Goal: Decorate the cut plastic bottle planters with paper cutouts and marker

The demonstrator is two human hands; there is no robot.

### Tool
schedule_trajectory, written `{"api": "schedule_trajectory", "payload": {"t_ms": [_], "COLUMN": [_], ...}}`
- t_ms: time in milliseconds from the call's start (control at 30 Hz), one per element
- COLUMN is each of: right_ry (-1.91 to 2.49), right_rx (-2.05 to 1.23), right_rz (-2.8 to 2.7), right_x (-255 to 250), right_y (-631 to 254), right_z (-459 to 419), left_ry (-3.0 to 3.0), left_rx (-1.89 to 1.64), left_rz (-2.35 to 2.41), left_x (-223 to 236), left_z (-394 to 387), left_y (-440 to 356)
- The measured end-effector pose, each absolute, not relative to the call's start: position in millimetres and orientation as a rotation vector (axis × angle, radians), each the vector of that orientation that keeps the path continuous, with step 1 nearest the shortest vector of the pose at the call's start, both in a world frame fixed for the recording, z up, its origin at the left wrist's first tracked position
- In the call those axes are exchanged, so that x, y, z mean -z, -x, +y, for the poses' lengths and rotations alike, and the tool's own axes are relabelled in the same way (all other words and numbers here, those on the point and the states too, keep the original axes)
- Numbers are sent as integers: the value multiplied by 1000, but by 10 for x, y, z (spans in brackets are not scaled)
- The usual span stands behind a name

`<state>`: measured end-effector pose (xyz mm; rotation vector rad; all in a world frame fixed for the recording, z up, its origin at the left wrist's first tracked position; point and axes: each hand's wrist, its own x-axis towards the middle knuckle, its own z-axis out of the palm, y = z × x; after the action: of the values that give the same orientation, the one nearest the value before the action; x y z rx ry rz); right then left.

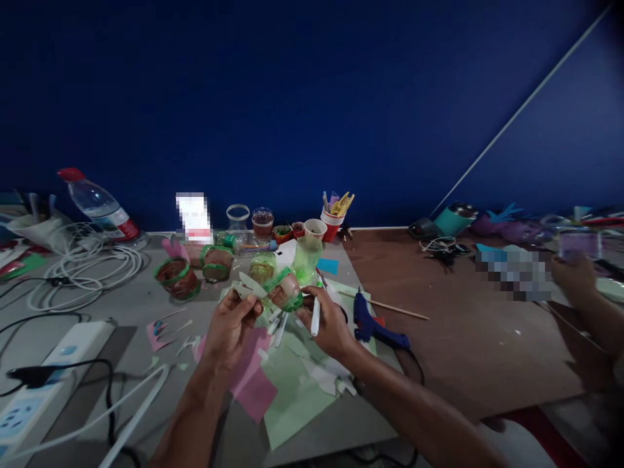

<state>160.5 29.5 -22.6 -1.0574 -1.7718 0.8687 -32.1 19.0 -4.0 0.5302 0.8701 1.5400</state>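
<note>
Pink and green paper sheets [273, 390] lie nearest the camera on the tabletop [121, 305], below both hands. Left hand [229, 328] is closed on white paper cut-outs [248, 286]. Right hand [329, 325] grips a white stick [315, 317] and steadies a green-banded cut bottle cup [285, 289], held above the sheets. 2 similar banded cups [178, 278] stand finished-looking to the left, so the work appears partly complete; the held cup seems to lack its cut-outs. Blue glue gun [373, 322] lies just beside the right hand.
</note>
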Motion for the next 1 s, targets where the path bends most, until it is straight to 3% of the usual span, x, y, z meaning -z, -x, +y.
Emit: {"api": "schedule_trajectory", "payload": {"t_ms": [333,700,1000], "right_ry": [969,951,1156], "right_rx": [-1094,-1132,-646], "right_rz": [-1769,-1879,-2079], "right_x": [215,178,93], "right_y": [-1595,-1641,-1859], "right_z": [281,312,490], "left_ry": [-583,-592,-661], "left_rx": [-1587,-1592,-1477], "left_rz": [912,885,904], "left_x": [137,70,89], "left_z": [230,201,178], "left_y": [312,290,337]}}
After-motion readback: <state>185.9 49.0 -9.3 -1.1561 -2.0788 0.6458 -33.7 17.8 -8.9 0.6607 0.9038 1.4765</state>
